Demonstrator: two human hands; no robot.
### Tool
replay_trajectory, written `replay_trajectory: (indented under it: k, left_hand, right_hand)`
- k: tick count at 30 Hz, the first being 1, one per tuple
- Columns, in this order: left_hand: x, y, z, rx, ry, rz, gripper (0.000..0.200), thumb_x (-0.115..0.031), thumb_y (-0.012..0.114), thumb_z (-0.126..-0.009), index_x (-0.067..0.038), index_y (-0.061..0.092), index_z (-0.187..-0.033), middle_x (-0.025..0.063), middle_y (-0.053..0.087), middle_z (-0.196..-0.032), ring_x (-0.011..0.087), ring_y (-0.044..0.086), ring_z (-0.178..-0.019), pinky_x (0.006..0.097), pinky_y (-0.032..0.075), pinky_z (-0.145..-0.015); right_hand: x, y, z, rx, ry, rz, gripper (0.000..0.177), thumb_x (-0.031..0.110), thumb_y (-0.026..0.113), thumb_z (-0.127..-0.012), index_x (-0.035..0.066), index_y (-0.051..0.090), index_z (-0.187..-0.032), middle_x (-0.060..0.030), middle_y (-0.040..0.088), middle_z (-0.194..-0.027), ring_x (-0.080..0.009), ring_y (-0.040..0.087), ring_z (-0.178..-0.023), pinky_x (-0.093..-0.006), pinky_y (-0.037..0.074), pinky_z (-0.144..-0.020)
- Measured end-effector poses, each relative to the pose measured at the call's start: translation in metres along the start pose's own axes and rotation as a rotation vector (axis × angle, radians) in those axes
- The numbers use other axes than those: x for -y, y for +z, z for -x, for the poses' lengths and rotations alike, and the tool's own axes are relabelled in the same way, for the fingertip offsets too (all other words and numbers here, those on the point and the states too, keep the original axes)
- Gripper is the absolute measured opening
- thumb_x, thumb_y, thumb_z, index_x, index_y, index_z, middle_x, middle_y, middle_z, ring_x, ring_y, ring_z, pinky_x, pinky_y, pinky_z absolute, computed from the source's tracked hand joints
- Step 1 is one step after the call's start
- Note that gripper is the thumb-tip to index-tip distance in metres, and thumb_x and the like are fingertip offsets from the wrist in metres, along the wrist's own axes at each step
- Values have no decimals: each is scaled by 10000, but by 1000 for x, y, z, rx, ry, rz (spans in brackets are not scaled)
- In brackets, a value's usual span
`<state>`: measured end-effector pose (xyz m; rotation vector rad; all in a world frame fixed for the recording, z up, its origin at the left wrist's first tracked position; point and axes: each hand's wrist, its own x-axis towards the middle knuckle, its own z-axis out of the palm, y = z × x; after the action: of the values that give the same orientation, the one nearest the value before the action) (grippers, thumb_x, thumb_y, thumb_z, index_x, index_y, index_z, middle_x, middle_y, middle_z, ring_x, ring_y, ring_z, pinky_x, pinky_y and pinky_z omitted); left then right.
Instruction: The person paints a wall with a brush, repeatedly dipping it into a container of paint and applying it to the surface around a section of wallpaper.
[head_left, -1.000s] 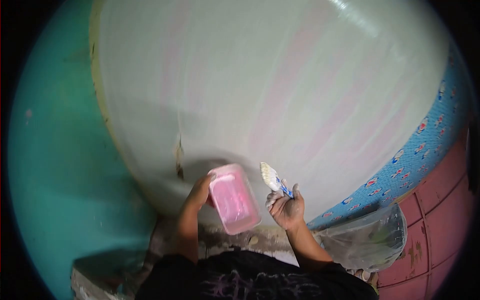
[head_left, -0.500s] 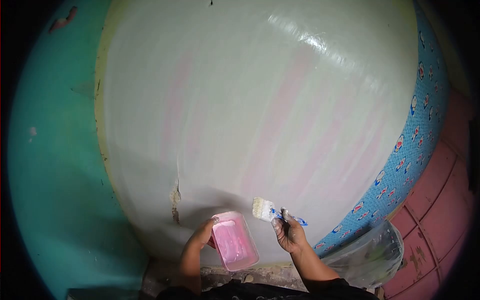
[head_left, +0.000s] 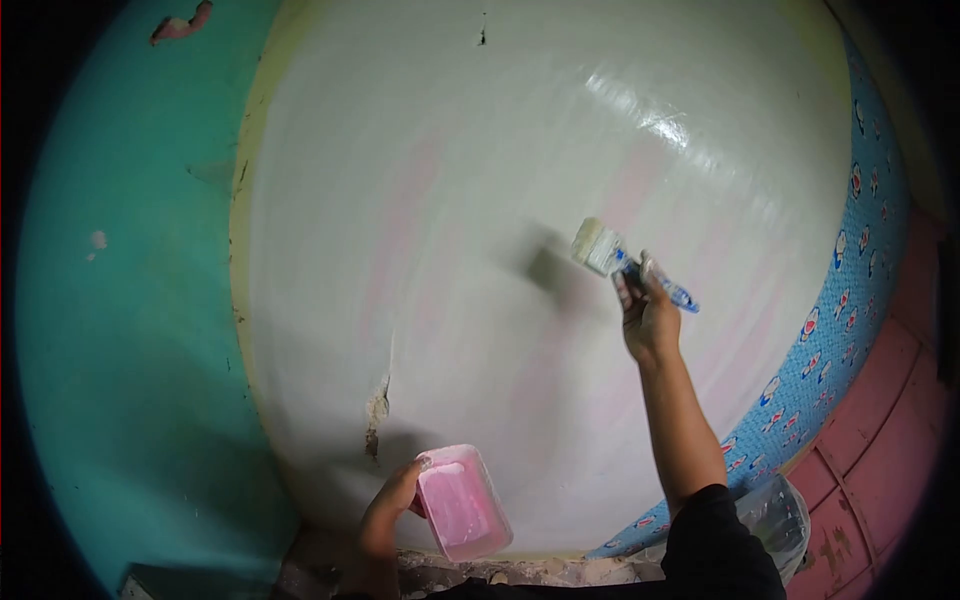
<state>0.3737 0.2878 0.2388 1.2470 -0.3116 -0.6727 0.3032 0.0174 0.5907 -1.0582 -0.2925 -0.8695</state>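
Observation:
My right hand (head_left: 652,312) is closed round the blue handle of a paintbrush (head_left: 600,247), its pale, paint-coated bristles pointing up and left. The brush is raised in front of a whitish wall (head_left: 330,250) streaked with faint pink, and casts a shadow just left of the bristles. Low in the view, my left hand (head_left: 398,490) grips the left rim of a pink rectangular tub (head_left: 500,515). Wet pink paint (head_left: 458,500) covers the bottom of the tub. Some of the left fingers are hidden behind the tub's side.
A green wall (head_left: 130,330) meets the whitish one at the left. Above the tub, the wall has a chipped crack (head_left: 377,408). Blue patterned covering (head_left: 800,350) borders it at the right, beside pink panels (head_left: 890,400). Clear plastic (head_left: 780,515) sits at the lower right.
My right hand has lifted the paintbrush up and to the right, away from beside the tub. The left hand still holds the tub low down. The view has shifted slightly.

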Motion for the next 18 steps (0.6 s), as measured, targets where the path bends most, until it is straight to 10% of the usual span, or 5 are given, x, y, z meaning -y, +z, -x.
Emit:
replay_trajectory:
  k: [4,7,15,16,18]
  left_hand:
    - [-10,-10,19,-30,-17,10,526,-463,360,-891,-62,516,-1194,134,629,-894,254,645,-641,384,546,-469]
    - [-13,-9,20,-41,5,61,515,-447,377,-885,-58,512,-1195,133,628,-846,241,639,-582,363,543,-438]
    - [-3,-16,22,-66,-6,-13,509,-446,384,-887,-69,507,-1206,121,625,-836,222,634,-579,351,545,-456]
    - [-6,-17,26,-74,10,-9,504,-440,384,-887,-69,508,-1204,121,625,-837,221,633,-578,350,545,-457]
    - [-11,-18,32,-83,32,-3,494,-427,384,-886,-69,511,-1202,122,625,-839,221,634,-580,349,544,-457]
  right_hand:
    - [36,41,-59,143,-484,386,326,129,587,-877,-46,533,-1147,-171,595,-1091,-220,595,-992,-334,478,-893]
    - [76,90,-92,360,-1246,1208,205,118,617,-855,19,630,-1034,-133,643,-1066,-213,631,-965,-287,475,-837]
    - [12,89,-107,494,-1184,1944,194,147,530,-797,117,649,-948,-130,607,-1095,-302,624,-851,-405,507,-717]
    - [-11,80,-77,633,-920,2173,177,148,532,-787,107,642,-919,-173,593,-1097,-279,631,-818,-399,516,-658]
    - [-55,35,-27,1095,-1161,2055,218,171,544,-769,117,637,-959,-210,558,-1153,-278,637,-889,-384,531,-690]
